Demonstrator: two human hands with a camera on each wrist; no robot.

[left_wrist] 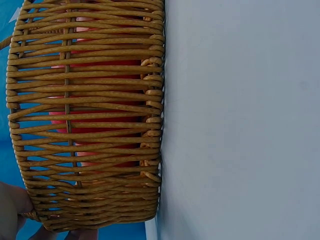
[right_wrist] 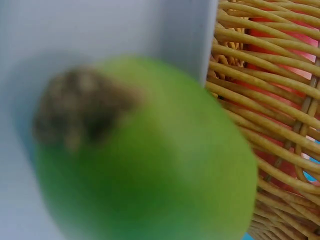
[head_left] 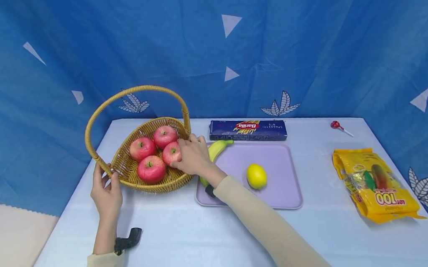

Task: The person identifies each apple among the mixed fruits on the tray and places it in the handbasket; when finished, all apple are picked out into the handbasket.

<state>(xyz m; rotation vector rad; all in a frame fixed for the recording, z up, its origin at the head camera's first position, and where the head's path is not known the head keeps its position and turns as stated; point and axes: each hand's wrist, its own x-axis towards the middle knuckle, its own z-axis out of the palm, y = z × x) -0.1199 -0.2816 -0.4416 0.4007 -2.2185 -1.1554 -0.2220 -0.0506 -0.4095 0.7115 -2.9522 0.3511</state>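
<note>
A wicker basket (head_left: pixel 169 186) with a tall arched handle stands at the left of the table, and several red apples (head_left: pixel 151 169) lie in it. My left hand (head_left: pixel 107 196) grips its left rim near the foot of the handle; in the left wrist view, fingers (left_wrist: pixel 15 202) show at the rim. Over the basket's right side, my right hand (head_left: pixel 194 155) holds an apple (head_left: pixel 172 152) among the others, partly covering it. Under the right wrist, a banana (head_left: pixel 217 150) lies on the tray's left edge, its greenish end (right_wrist: pixel 160 155) filling much of the right wrist view.
A lilac tray (head_left: pixel 279 195) with a yellow lemon (head_left: pixel 256 176) on it is right of the basket. Behind it lies a blue spaghetti box (head_left: pixel 247 130). Farther right are a red lollipop (head_left: pixel 335 124) and a yellow candy bag (head_left: pixel 376 185). Blue curtain (head_left: pixel 207 46) hangs behind the table.
</note>
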